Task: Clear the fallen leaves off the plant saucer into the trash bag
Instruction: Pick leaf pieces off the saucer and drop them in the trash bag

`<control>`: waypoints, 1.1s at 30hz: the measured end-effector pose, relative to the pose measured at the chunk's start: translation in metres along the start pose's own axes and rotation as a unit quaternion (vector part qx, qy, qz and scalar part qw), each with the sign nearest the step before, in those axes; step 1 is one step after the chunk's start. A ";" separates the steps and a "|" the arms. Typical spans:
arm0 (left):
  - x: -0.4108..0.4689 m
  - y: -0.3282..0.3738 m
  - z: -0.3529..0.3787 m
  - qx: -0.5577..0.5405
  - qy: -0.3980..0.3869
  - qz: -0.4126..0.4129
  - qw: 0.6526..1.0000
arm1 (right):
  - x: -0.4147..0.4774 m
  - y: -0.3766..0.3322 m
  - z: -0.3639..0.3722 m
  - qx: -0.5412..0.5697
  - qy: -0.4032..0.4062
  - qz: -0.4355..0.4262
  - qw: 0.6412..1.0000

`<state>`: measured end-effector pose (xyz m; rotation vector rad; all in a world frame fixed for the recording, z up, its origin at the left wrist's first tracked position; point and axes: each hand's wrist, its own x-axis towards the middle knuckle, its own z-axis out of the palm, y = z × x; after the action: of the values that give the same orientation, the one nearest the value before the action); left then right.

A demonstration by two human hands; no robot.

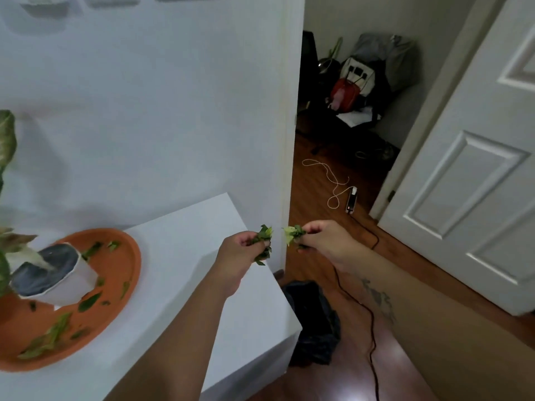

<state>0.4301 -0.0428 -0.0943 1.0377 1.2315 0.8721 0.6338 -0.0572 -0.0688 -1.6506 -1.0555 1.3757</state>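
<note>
An orange plant saucer [121,273] lies on a white table at the left, with a white pot [58,276] standing in it. Several green leaves [52,337] lie scattered on the saucer around the pot. My left hand [240,253] is shut on a bunch of green leaves [265,244] above the table's right corner. My right hand [321,241] pinches a smaller bunch of leaves [292,234] just to the right, over the floor. A black trash bag [312,322] lies crumpled on the wooden floor beside the table, below both hands.
The white table [202,227] stands against a white wall. A black cable [370,328] runs across the wooden floor past the bag. A white cord and a small device [351,199] lie further off. A white door [474,169] stands open at the right; bags are piled in the room beyond.
</note>
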 end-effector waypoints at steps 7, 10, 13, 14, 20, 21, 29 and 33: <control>0.018 -0.021 0.053 -0.038 -0.010 -0.047 0.998 | 0.012 0.040 -0.029 0.050 0.027 0.038 0.998; 0.024 -0.028 0.078 -0.054 0.001 -0.060 0.997 | 0.020 0.052 -0.048 0.042 0.019 0.053 0.997; 0.028 -0.031 0.101 -0.057 0.024 -0.067 0.996 | 0.028 0.059 -0.067 0.063 0.008 0.063 0.996; 0.030 -0.031 0.109 -0.063 0.034 -0.067 0.995 | 0.032 0.061 -0.073 0.070 -0.002 0.067 0.995; 0.040 -0.045 0.154 -0.081 0.095 -0.076 0.989 | 0.061 0.083 -0.107 0.049 -0.032 0.075 0.995; 0.041 -0.049 0.161 -0.073 0.107 -0.079 0.988 | 0.067 0.089 -0.111 0.045 -0.032 0.083 0.995; 0.065 -0.122 0.187 -0.075 0.196 -0.165 0.964 | 0.108 0.156 -0.118 0.045 -0.022 0.137 0.989; 0.086 -0.170 0.192 -0.063 0.213 -0.209 0.952 | 0.131 0.205 -0.107 0.043 -0.017 0.186 0.981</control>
<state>0.6290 -0.0422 -0.2771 0.4626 1.6583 0.8472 0.7796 -0.0215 -0.2880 -1.8266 -0.7153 1.6679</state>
